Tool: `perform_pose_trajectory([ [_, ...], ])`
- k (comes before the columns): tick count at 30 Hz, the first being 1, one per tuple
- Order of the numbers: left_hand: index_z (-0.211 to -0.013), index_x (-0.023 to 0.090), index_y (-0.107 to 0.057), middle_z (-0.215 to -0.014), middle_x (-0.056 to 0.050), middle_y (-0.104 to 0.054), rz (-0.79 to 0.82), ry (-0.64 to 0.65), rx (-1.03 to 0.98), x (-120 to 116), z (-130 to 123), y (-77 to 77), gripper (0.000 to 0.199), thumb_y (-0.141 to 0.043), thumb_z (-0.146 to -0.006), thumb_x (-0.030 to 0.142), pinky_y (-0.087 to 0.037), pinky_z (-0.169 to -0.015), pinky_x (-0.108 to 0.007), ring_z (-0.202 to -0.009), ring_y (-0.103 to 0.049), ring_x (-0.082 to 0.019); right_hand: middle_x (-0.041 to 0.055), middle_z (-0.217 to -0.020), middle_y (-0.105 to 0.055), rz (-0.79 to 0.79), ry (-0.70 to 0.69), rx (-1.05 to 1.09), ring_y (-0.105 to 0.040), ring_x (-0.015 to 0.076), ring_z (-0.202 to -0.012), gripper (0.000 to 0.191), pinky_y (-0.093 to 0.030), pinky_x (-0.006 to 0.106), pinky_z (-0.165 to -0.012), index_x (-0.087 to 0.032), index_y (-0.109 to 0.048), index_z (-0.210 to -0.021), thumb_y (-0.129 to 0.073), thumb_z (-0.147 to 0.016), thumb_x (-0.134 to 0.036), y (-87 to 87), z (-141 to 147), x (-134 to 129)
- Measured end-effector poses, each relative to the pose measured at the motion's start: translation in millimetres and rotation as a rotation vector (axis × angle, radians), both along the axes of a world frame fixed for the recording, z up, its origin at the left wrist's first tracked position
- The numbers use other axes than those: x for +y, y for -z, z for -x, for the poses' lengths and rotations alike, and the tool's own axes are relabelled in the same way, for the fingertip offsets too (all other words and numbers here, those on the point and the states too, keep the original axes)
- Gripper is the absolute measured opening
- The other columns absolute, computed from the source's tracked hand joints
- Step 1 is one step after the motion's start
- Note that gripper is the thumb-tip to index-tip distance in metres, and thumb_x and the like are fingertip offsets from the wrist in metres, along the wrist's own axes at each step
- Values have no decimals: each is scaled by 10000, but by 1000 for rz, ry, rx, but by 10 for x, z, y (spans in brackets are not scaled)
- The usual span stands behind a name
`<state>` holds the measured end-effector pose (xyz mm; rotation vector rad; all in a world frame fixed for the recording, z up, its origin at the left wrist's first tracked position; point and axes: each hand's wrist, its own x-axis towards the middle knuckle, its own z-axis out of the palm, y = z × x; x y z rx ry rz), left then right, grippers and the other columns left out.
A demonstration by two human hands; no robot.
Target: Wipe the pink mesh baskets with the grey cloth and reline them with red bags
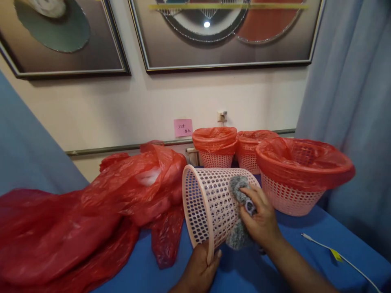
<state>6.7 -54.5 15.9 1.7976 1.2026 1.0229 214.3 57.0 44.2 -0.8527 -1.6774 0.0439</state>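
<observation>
A pink plastic wastebasket [218, 195] with a perforated wall lies tilted on its side, its mouth facing left. My left hand [200, 266] grips the lower part of its rim, thumb on one side of the wall. Against the outer wall near the base, my right hand [259, 215] presses a grey fluffy cloth [239, 188], fingers closed on it. Part of the cloth hangs down below that hand. A small pale ring-shaped piece shows between the fingers; I cannot make out what it is.
Red plastic bags [122, 207] lie heaped at left. Behind stand a bag-lined basket [216, 158], another lined basket [249, 160] and a larger one [293, 195] at right. A white cable [324, 246] crosses the blue tablecloth [305, 268]. Curtains hang at both sides.
</observation>
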Motion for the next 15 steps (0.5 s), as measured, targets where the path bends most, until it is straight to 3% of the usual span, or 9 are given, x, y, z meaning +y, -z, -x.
perform_pose_trajectory([
  [3, -1430, 250, -635, -1382, -98, -702, -65, -6, 26, 45, 63, 136, 446, -500, -1030, 395, -442, -1184, -441, -1316, -622, -308, 136, -1450, -525, -121, -162, -61, -605, 279, -1294, 468, -576, 451, -1032, -254, -584, -1339, -600, -874, -201, -135, 275, -218],
  [6, -1369, 234, -679, -1311, -105, -735, -94, -115, 59, 69, 174, 312, 423, -509, -1017, 397, -508, -1112, -425, -1206, -678, -301, 147, -1462, -513, -184, -215, -144, -599, 289, -1298, 461, -573, 456, -1034, -247, -598, -1330, -598, -871, -200, -116, 402, -140],
  [9, -1305, 224, -710, -1277, -109, -742, -77, -205, 101, 83, 247, 417, 409, -505, -1013, 424, -527, -1079, -415, -1157, -690, -289, 161, -1361, -586, -67, -24, -68, -622, 308, -1242, 368, -572, 506, -1016, -225, -641, -1263, -569, -902, -244, 24, 283, 270],
  [12, -1200, 227, -749, -1165, -98, -766, -80, -216, 132, 93, 228, 398, 393, -478, -1018, 445, -535, -1055, -405, -1069, -703, -271, 164, -1210, -651, 132, 161, 28, -664, 322, -1114, 351, -578, 546, -971, -191, -668, -1216, -564, -912, -333, 131, 48, 696],
  [15, -1196, 240, -756, -1121, -93, -771, -76, -188, 127, 87, 162, 312, 427, -433, -1029, 463, -542, -1033, -402, -1035, -700, -276, 154, -1181, -664, 203, 168, 40, -670, 319, -1083, 355, -574, 549, -966, -196, -677, -1202, -578, -907, -368, 95, -32, 736],
])
